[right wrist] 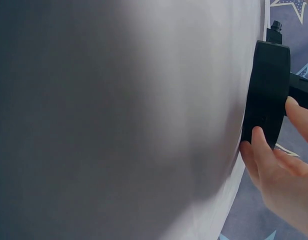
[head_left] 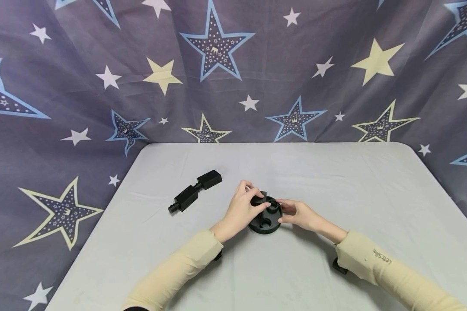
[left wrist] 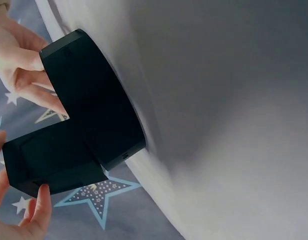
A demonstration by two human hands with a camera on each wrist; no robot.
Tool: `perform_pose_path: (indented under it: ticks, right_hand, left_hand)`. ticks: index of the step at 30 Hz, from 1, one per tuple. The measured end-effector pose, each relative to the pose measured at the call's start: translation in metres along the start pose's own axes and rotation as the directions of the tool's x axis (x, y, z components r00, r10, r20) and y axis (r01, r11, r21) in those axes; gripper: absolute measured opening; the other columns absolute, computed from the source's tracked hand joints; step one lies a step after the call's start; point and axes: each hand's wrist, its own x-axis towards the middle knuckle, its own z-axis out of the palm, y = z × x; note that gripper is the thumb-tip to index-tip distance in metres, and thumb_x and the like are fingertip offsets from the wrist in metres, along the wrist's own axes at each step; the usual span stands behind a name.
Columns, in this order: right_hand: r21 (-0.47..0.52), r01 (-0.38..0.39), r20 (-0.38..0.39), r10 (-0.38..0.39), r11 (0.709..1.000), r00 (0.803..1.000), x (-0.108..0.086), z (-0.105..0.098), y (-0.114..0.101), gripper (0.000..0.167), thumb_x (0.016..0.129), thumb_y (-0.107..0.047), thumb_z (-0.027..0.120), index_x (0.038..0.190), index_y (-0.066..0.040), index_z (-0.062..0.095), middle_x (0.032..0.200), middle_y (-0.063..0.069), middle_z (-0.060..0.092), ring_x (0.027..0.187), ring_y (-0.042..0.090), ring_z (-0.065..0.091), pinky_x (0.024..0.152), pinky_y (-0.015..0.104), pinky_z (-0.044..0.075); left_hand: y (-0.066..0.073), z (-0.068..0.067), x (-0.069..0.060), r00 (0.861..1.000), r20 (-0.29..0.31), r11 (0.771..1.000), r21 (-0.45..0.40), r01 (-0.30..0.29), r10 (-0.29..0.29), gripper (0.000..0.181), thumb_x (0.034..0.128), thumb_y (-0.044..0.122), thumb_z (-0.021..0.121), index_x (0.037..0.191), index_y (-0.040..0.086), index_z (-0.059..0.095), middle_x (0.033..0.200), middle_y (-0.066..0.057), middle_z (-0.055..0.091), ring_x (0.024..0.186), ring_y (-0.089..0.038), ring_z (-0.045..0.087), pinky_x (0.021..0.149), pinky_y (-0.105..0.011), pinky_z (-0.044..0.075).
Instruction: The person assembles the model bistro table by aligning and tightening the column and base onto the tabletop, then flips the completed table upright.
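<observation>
A round black base (head_left: 274, 222) with round sockets in its top lies on the white table. My left hand (head_left: 239, 211) pinches a black rectangular block (left wrist: 51, 157) that stands up from the far left part of the base; the hand hides most of it in the head view. Whether the block is fully seated in a socket cannot be seen. At the right side, my right hand (head_left: 302, 216) holds the rim of the base between thumb and fingers. The right wrist view shows its fingers (right wrist: 261, 150) against the side wall of the base.
Two black blocks (head_left: 187, 197) joined end to end, with a knobbed tip, lie on the table (head_left: 334, 172) to the left of the base. Behind the table hangs a grey cloth (head_left: 253, 60) printed with stars.
</observation>
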Motion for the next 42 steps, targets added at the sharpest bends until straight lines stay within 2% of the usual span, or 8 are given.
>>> perform_pose_path:
  ticks: [7,12,15,24,29,33,37,42]
  right_hand:
    - [0.007,0.014,-0.001,-0.014,1.0,1.0,0.0,0.0,0.0,0.057,0.079,-0.01,0.065,0.128,0.007,0.04,0.124,0.027,0.045,0.11,0.038,0.048,0.089,0.043,0.042]
    - [0.006,0.031,-0.007,-0.031,1.0,0.999,0.0,0.0,0.001,0.057,0.079,-0.01,0.065,0.128,0.008,0.041,0.124,0.028,0.045,0.109,0.039,0.047,0.089,0.043,0.042]
    - [0.009,0.034,-0.007,-0.034,0.999,0.999,0.0,0.0,0.002,0.057,0.079,-0.01,0.066,0.128,0.008,0.041,0.123,0.028,0.045,0.109,0.039,0.048,0.09,0.043,0.042]
    - [0.013,0.034,0.005,-0.034,0.999,0.999,0.0,0.0,0.001,0.058,0.079,-0.01,0.065,0.128,0.007,0.04,0.124,0.028,0.045,0.11,0.039,0.047,0.089,0.043,0.043]
    - [-0.004,0.043,-0.006,-0.043,0.999,0.999,0.0,0.0,0.002,0.058,0.079,-0.01,0.066,0.127,0.009,0.04,0.124,0.029,0.044,0.109,0.04,0.047,0.09,0.043,0.042]
    - [0.002,0.043,-0.01,-0.043,0.999,0.999,0.001,0.0,0.002,0.057,0.079,-0.009,0.066,0.127,0.009,0.041,0.123,0.029,0.045,0.109,0.04,0.048,0.09,0.044,0.041]
    - [0.005,0.044,-0.012,-0.044,0.999,0.999,0.0,0.0,0.001,0.057,0.079,-0.009,0.066,0.127,0.009,0.04,0.123,0.029,0.045,0.108,0.04,0.048,0.09,0.044,0.041]
    - [0.0,0.047,-0.015,-0.047,0.999,0.999,0.0,0.0,0.001,0.058,0.078,-0.009,0.066,0.127,0.009,0.041,0.124,0.028,0.045,0.109,0.039,0.047,0.091,0.044,0.041]
  left_hand:
    - [-0.003,-0.003,-0.004,1.0,0.027,0.998,-0.06,-0.009,0.01,0.012,0.0783,0.016,0.067,0.087,0.008,0.063,0.099,-0.007,0.042,0.084,-0.016,0.048,0.075,-0.028,0.047]
    - [-0.01,-0.008,-0.012,0.994,0.078,0.993,-0.098,-0.067,0.075,0.012,0.0821,0.011,0.062,0.093,0.008,0.063,0.105,-0.006,0.045,0.094,-0.016,0.051,0.082,-0.029,0.046]
    - [-0.014,-0.013,-0.015,0.988,0.108,0.99,-0.099,-0.099,0.109,0.014,0.084,0.008,0.06,0.098,0.008,0.063,0.111,-0.007,0.047,0.102,-0.016,0.05,0.088,-0.03,0.044]
    - [-0.022,-0.024,-0.021,0.971,0.182,0.987,-0.072,-0.145,0.156,0.027,0.0882,-0.003,0.046,0.107,0.01,0.061,0.12,-0.007,0.049,0.115,-0.017,0.043,0.096,-0.03,0.037]
    - [-0.02,-0.025,-0.023,0.981,0.157,0.991,-0.086,-0.105,0.117,0.022,0.086,0.003,0.051,0.103,0.011,0.064,0.121,-0.007,0.048,0.111,-0.018,0.045,0.093,-0.033,0.04]
    - [-0.018,-0.022,-0.022,0.991,0.092,0.993,-0.074,-0.093,0.099,0.012,0.0817,0.015,0.063,0.093,0.012,0.067,0.117,-0.009,0.046,0.101,-0.021,0.047,0.084,-0.036,0.044]
    - [-0.018,-0.018,-0.019,0.995,0.039,0.991,-0.093,-0.093,0.097,0.008,0.0784,0.013,0.067,0.085,0.01,0.065,0.11,-0.01,0.045,0.097,-0.022,0.048,0.081,-0.034,0.045]
    - [-0.023,-0.021,-0.021,0.998,0.032,0.993,-0.107,-0.057,0.061,0.014,0.0778,0.008,0.066,0.091,0.008,0.062,0.108,-0.008,0.046,0.097,-0.018,0.051,0.082,-0.032,0.045]
